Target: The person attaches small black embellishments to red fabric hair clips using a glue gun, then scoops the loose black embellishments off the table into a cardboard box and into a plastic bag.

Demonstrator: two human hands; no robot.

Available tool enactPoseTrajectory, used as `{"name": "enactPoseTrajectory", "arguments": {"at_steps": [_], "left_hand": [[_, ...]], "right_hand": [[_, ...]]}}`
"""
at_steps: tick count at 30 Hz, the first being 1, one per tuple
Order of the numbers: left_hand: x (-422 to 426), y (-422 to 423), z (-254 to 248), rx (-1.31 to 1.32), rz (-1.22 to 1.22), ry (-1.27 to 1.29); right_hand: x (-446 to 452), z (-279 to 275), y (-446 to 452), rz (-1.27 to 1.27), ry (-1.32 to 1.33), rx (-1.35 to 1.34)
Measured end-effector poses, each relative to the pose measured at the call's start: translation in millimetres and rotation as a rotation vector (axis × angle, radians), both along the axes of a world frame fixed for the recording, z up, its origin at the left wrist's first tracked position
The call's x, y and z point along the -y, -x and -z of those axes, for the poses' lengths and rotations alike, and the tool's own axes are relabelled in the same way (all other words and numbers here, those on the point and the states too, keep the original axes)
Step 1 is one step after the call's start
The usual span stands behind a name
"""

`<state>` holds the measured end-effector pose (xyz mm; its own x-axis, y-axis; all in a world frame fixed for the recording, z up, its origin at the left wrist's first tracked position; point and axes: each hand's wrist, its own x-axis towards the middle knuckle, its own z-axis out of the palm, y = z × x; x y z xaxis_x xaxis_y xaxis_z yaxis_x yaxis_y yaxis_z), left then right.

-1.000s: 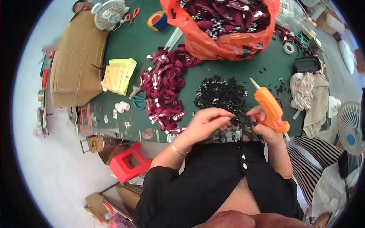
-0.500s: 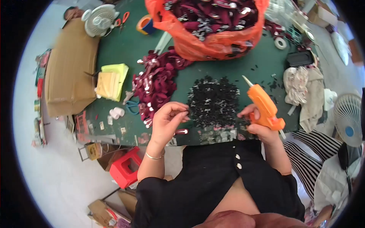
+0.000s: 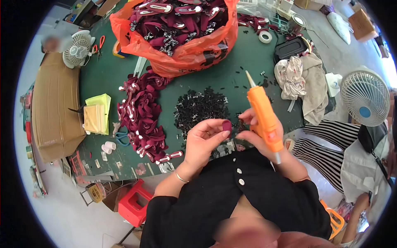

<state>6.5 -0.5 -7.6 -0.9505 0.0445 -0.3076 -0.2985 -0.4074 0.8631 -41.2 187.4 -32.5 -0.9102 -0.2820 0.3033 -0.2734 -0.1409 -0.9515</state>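
Pinched between the thumb and fingers of my left hand (image 3: 205,140) is a maroon hair clip (image 3: 226,125), its fabric side showing. My right hand (image 3: 264,132) is closed around an orange glue gun (image 3: 263,113), whose nozzle points up and away; its thumb and index finger stick out toward the left hand. Just beyond my hands is a pile of small black pieces (image 3: 199,108). To its left a heap of maroon clips (image 3: 144,111) runs along the green table (image 3: 95,155), some showing metal sides.
A red plastic bag (image 3: 182,62) full of maroon clips stands at the back. At left are a cardboard box (image 3: 58,107), yellow sheets (image 3: 97,113) and a small fan (image 3: 76,49). Cloths (image 3: 312,87), a tape roll (image 3: 265,37) and a larger fan (image 3: 364,97) are at right.
My left hand has come back from the maroon heap toward the glue gun, now with a maroon clip. The view has shifted, and the right hand still holds the glue gun.
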Motion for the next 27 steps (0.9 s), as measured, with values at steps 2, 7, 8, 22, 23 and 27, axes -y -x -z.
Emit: {"name": "enactPoseTrajectory", "arguments": {"at_steps": [2,7,8,22,23,27], "left_hand": [[-5,-1,-1,-0.040,-0.029,0.100],[-9,-4,9,-0.124,-0.061,0.119],[-9,-5,10,-0.124,-0.061,0.125],[-11,-5,11,-0.157,-0.060,0.142],[-10,-6,12,-0.156,-0.060,0.152],[-8,-6,14,-0.148,-0.054,0.147]], "right_hand": [[5,-11,0,0.067,-0.113,-0.112],[11,-20,2,0.128,-0.263,-0.288],[12,-19,3,0.127,-0.261,-0.286],[16,-18,3,0.120,-0.258,-0.285],[16,-18,2,0.120,-0.259,-0.284],[14,-17,0,0.120,-0.269,-0.238]]}}
